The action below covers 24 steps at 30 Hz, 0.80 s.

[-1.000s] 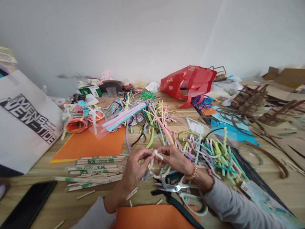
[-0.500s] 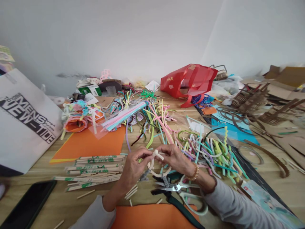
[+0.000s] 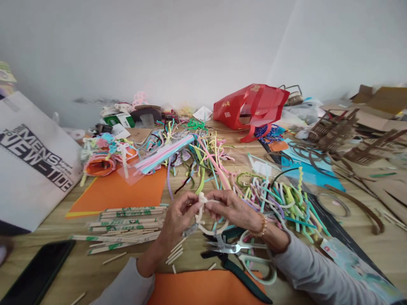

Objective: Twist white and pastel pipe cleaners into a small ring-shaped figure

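Note:
Both hands meet over the middle of the table, pinching a cream-white pipe cleaner (image 3: 212,231) bent into a loop with a small knot at its top. My left hand (image 3: 180,218) grips it at the knot between thumb and fingers. On the other side, my right hand (image 3: 233,210), with a beaded bracelet at the wrist, pinches an end beside the knot. Grey fuzzy pieces hang at the bottom of the loop. Just below lie white-handled scissors (image 3: 257,256) with blades apart, and a dark green-handled tool (image 3: 246,281) partly under them.
Wrapped chopsticks (image 3: 127,224) lie left of my hands, and a phone (image 3: 36,271) at the lower left. Orange sheets (image 3: 124,192) lie flat. Heaps of coloured pipe cleaners (image 3: 286,203) spread behind and to the right. A red bag (image 3: 248,106) and a white bag (image 3: 34,161) stand farther out.
My hands have shifted slightly left with the pipe cleaner. My right fingers now cover more of its free end, close against the knot.

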Each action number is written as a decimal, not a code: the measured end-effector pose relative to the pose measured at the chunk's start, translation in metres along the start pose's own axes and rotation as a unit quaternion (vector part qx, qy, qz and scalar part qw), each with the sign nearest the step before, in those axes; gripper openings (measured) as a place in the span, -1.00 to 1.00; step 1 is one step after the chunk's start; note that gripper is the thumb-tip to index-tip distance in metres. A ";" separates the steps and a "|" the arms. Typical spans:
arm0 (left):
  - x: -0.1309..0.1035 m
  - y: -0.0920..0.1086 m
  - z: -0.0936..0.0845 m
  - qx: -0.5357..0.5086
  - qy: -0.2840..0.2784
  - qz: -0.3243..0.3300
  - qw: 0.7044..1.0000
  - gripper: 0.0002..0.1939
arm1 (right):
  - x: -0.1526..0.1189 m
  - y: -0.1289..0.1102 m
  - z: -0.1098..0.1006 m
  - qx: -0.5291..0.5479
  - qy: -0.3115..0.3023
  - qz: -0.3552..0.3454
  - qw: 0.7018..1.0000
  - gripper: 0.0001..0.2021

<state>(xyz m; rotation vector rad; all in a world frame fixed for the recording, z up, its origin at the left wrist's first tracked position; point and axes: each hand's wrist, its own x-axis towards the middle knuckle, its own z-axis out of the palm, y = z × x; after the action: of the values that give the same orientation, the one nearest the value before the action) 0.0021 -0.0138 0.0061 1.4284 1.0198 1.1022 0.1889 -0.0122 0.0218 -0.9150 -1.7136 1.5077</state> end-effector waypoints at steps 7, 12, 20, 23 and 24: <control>0.010 -0.004 -0.009 -0.165 0.072 -0.115 0.977 -0.77 | 0.005 0.004 -0.007 -0.017 0.051 -0.005 0.999 -0.70; 0.007 -0.001 -0.010 -0.234 -0.022 -0.145 0.961 -0.66 | 0.006 0.009 -0.008 -0.057 0.062 -0.012 0.996 -0.66; 0.005 0.003 -0.017 -0.248 -0.204 -0.119 0.940 -0.43 | 0.005 0.014 -0.007 -0.043 0.018 0.027 0.999 -0.64; 0.008 -0.001 -0.020 -0.265 -0.191 -0.153 0.933 -0.28 | 0.005 0.018 -0.006 -0.054 0.007 0.031 0.998 -0.64; 0.009 -0.002 -0.020 -0.252 -0.182 -0.168 0.935 -0.26 | 0.005 0.018 -0.005 -0.069 0.001 0.031 0.997 -0.64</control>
<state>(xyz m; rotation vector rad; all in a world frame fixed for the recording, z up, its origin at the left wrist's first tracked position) -0.0156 -0.0001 0.0059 0.9472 0.6211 0.7363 0.1920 -0.0039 0.0045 -1.0486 -1.8217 1.4404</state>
